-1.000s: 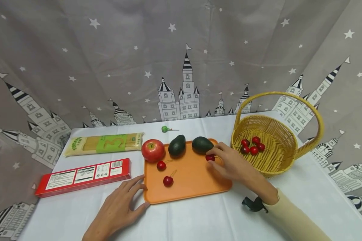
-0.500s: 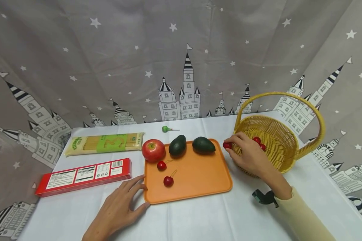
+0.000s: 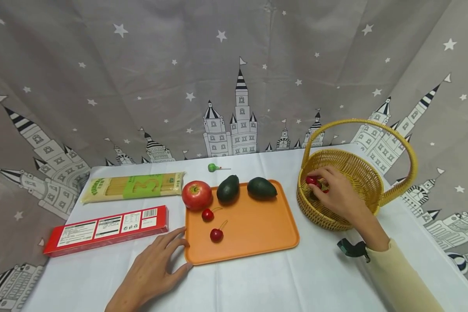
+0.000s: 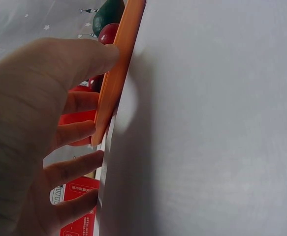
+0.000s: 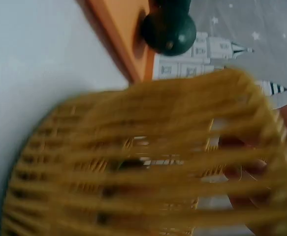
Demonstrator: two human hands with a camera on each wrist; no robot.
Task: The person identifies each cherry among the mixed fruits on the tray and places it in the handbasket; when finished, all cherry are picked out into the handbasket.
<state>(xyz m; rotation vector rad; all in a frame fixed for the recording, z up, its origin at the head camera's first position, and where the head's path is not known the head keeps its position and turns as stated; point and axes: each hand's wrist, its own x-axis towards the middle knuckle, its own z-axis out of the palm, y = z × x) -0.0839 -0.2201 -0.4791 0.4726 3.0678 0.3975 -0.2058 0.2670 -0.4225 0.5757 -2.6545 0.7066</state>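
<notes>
Inside the yellow wicker basket (image 3: 316,214), my right hand (image 3: 338,195) pinches a red cherry (image 3: 312,180) low over the bottom; it mostly covers the other cherries there. The basket's wall (image 5: 148,147) fills most of the blurred right wrist view. My left hand (image 3: 151,266) rests on the table with fingers spread loosely, the fingertips against the left rim of the orange tray (image 3: 253,234). Two stemmed cherries lie on that tray, a smaller-looking cherry (image 3: 207,215) behind a darker cherry (image 3: 216,235). In the left wrist view, the thumb touches the tray's edge (image 4: 116,73).
A red apple (image 3: 196,195) and two dark green avocados (image 3: 228,189) line the tray's back. A green lollipop (image 3: 212,167) lies behind it. To the left are a noodle packet (image 3: 134,187) and a red box (image 3: 109,232). The basket's tall handle (image 3: 411,160) arches overhead.
My right hand has carried a cherry from the tray's right side over the basket's rim and down into the basket. My left hand has stayed at the tray's left edge.
</notes>
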